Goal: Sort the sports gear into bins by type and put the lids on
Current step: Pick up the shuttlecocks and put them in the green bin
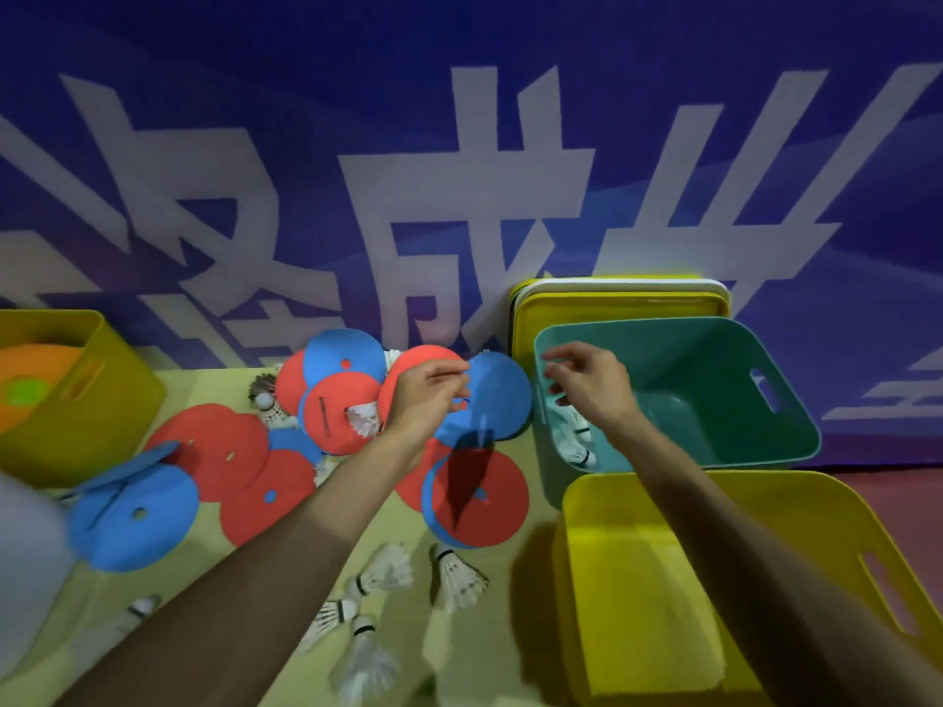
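Several flat red and blue discs [240,461] lie scattered over the yellow-green table [490,645]. My left hand [426,398] pinches the edge of a blue disc [502,395], held raised just left of the teal bin [714,400]. Over that bin's left rim hovers my right hand [587,382], fingers loosely curled and holding nothing. White shuttlecocks [576,443] lie inside the teal bin. More shuttlecocks [456,579] rest on the table near me, and a few [268,405] lie among the discs.
A yellow bin [663,594] with nothing visible in it stands at the front right. Another yellow bin [102,400] at far left holds orange discs. Yellow and white lids [617,293] lean behind the teal bin. A blurred pale object [25,563] sits at the left edge.
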Motion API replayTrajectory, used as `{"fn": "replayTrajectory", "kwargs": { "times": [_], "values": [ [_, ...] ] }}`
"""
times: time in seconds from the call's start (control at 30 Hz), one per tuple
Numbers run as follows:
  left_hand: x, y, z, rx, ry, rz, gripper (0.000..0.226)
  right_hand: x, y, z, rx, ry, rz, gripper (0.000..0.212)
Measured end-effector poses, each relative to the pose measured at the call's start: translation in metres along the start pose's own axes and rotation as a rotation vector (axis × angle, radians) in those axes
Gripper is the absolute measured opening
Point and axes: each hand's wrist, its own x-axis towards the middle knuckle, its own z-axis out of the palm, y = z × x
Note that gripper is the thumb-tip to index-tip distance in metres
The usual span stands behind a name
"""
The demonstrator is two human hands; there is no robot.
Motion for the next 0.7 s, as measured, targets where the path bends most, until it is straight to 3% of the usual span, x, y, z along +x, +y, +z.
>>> {"fn": "replayTrajectory", "kwargs": {
  "times": [0.13, 0.3, 0.5, 0.57, 0.7],
  "values": [
    [-0.005, -0.020, -0.056, 0.025, 0.088, -0.030, 0.015, -0.006, -0.021, 0.061, -0.126, -0.192, -0.071, 0.015],
    [-0.018, -0.061, -0.115, 0.130, 0.074, -0.121, 0.014, -0.026, -0.026, 0.130, -0.372, -0.414, -0.163, 0.015],
    [-0.033, -0.124, -0.161, 0.332, 0.072, -0.198, 0.017, -0.060, 0.005, 0.187, -0.582, -0.618, -0.039, 0.019],
    [-0.036, -0.142, -0.172, 0.463, 0.031, -0.209, 0.022, -0.072, 0.020, 0.201, -0.585, -0.659, 0.063, 0.028],
    [-0.040, -0.171, -0.186, 0.960, -0.059, -0.098, 0.033, -0.092, 0.040, 0.222, -0.679, -0.710, 0.164, 0.049]
  ]
}}
